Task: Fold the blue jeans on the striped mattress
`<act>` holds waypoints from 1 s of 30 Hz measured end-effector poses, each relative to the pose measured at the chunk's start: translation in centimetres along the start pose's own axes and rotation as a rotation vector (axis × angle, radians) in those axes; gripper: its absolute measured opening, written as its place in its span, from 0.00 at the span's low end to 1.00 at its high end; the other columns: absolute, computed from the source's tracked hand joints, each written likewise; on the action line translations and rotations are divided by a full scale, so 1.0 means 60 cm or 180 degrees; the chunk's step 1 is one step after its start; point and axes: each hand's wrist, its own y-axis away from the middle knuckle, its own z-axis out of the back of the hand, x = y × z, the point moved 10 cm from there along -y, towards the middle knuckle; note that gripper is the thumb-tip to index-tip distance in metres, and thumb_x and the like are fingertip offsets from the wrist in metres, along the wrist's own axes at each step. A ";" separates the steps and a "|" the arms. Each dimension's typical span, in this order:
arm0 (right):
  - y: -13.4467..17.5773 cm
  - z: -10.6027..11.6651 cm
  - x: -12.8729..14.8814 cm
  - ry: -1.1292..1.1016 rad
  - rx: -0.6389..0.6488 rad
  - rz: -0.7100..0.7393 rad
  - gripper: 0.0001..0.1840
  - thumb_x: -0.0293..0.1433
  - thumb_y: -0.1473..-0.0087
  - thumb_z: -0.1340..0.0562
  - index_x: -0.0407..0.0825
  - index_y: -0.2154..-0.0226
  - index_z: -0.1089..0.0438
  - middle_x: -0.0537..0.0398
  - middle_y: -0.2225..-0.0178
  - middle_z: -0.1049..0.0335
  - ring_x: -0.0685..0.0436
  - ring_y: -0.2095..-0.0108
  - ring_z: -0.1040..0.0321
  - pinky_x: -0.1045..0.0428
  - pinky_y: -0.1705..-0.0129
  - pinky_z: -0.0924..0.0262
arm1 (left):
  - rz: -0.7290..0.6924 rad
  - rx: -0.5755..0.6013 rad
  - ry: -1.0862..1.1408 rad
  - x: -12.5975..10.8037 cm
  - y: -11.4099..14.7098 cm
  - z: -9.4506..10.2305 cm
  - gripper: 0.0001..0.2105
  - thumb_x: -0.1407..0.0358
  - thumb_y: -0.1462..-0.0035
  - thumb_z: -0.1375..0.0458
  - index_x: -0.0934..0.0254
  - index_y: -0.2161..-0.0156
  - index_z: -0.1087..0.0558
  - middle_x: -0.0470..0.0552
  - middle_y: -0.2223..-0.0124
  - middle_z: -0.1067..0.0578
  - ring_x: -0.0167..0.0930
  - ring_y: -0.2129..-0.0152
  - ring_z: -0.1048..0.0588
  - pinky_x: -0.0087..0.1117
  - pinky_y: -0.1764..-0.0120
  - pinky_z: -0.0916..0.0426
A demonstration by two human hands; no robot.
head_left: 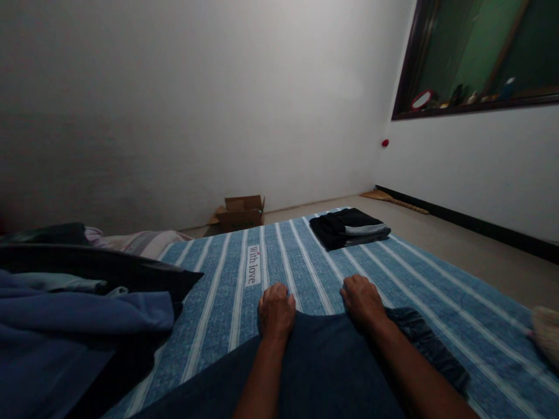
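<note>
Dark blue trousers (332, 366) lie spread across the striped bed in front of me, with a gathered elastic waistband (430, 343) at their right end. My left hand (277, 308) is closed on the far edge of the cloth, fingers curled down over it. Farther right along the same edge, my right hand (362, 298) also grips the fabric, near the waistband. Between the two hands the edge sags slightly toward me. Both sets of fingertips are partly hidden.
A folded black and grey garment (349, 227) rests near the bed's far right corner. Heaped clothes (87, 326) cover the left side. Beyond the blue striped bedsheet (227, 279) an open cardboard box (240, 214) stands by the wall. Something beige (545, 331) sits at the right edge.
</note>
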 end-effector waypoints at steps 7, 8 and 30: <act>0.000 0.002 0.000 0.0000 -0.0012 0.0001 0.08 0.31 0.40 0.46 0.46 0.64 0.32 0.47 0.61 0.34 0.40 0.56 0.38 0.49 0.58 0.50 | -0.0007 -0.0049 0.0023 0.000 -0.001 0.001 0.04 0.69 0.42 0.49 0.62 0.65 0.32 0.52 0.60 0.27 0.34 0.56 0.31 0.33 0.55 0.41; 0.000 0.002 0.000 -0.0002 -0.0009 0.0001 0.08 0.31 0.40 0.46 0.46 0.64 0.32 0.47 0.61 0.34 0.40 0.56 0.38 0.49 0.58 0.50 | -0.0011 -0.0053 0.0026 0.000 0.000 0.001 0.04 0.69 0.42 0.49 0.63 0.65 0.32 0.52 0.60 0.27 0.35 0.57 0.31 0.33 0.56 0.41; 0.000 0.000 -0.001 -0.0033 0.0020 -0.0002 0.08 0.31 0.41 0.45 0.46 0.64 0.32 0.48 0.61 0.34 0.40 0.56 0.39 0.50 0.58 0.50 | -0.0016 -0.0020 0.0002 0.001 0.000 0.001 0.03 0.69 0.42 0.47 0.63 0.65 0.32 0.52 0.60 0.27 0.34 0.57 0.31 0.32 0.56 0.41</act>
